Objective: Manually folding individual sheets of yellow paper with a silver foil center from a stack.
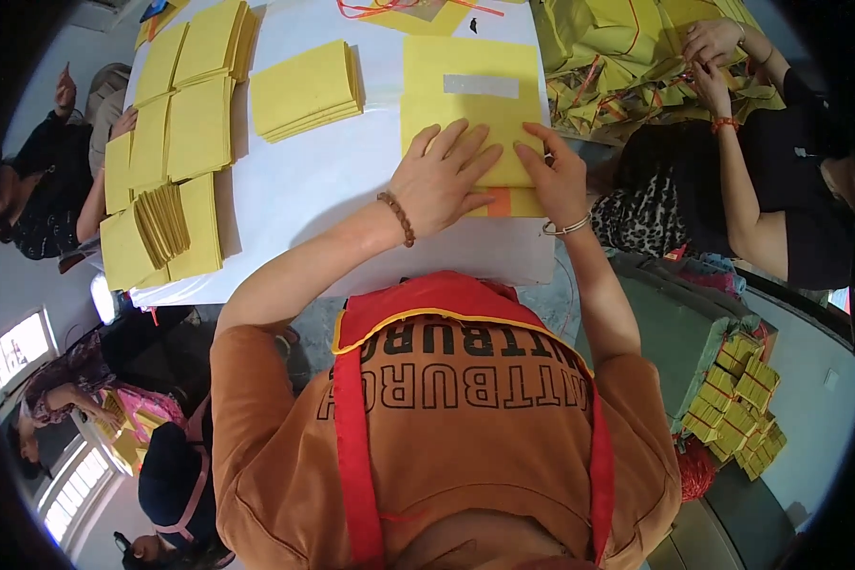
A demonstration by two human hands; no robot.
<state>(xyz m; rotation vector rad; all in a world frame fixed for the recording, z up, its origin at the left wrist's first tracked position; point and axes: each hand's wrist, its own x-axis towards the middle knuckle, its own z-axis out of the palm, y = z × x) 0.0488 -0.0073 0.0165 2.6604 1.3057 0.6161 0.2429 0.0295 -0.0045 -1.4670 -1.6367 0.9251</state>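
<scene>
A yellow paper sheet [437, 119] with a silver rectangle [481, 86] lies at the right end of the white table. Its near part appears folded over, and an orange patch [500, 202] shows at the near edge. My left hand [444, 179] presses flat on the paper, fingers spread, with a brown bead bracelet at the wrist. At the paper's right edge rests my right hand [559, 180], its thumb and forefinger apart; its other fingers are partly hidden. Left of the sheet sits a small pile of folded yellow papers [304, 87].
Stacks of yellow papers [199, 128] line the table's [351, 190] left side. Red ribbon [418, 8] lies at the far edge. At right, a person's hands [712, 52] handle yellow paper beside a heap. Tied yellow bundles [731, 404] sit lower right. Other people are at left.
</scene>
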